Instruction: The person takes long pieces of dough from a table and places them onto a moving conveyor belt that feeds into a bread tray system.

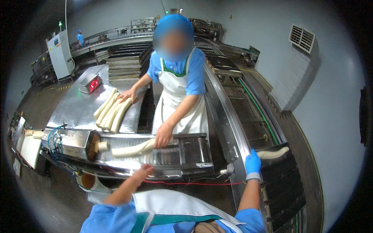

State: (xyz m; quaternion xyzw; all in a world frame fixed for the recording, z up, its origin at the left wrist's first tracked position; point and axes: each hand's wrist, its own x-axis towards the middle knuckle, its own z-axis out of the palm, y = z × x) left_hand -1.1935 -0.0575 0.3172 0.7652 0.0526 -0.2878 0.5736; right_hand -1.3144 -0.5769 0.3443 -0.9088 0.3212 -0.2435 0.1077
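Note:
My left hand point(144, 171), bare, is over the near metal edge of a mesh conveyor belt point(131, 163), with nothing seen in it. My right hand point(253, 163), in a blue glove, is at the left end of a dough strip point(274, 153) that lies on a dark baking tray point(282, 180); whether its fingers grip the strip cannot be told. On the mesh belt lies a long dough strip point(131, 150), its right end under a co-worker's hand point(163, 135). A short dough piece point(103, 146) comes out of the metal machine housing point(72, 142).
Several dough strips point(112, 112) lie on the steel table point(72, 107) under the co-worker's other hand. A steel rail point(227, 107) runs between the mesh belt and the tray line. A red cable point(192, 183) hangs below the belt, and a bucket point(89, 182) stands at lower left.

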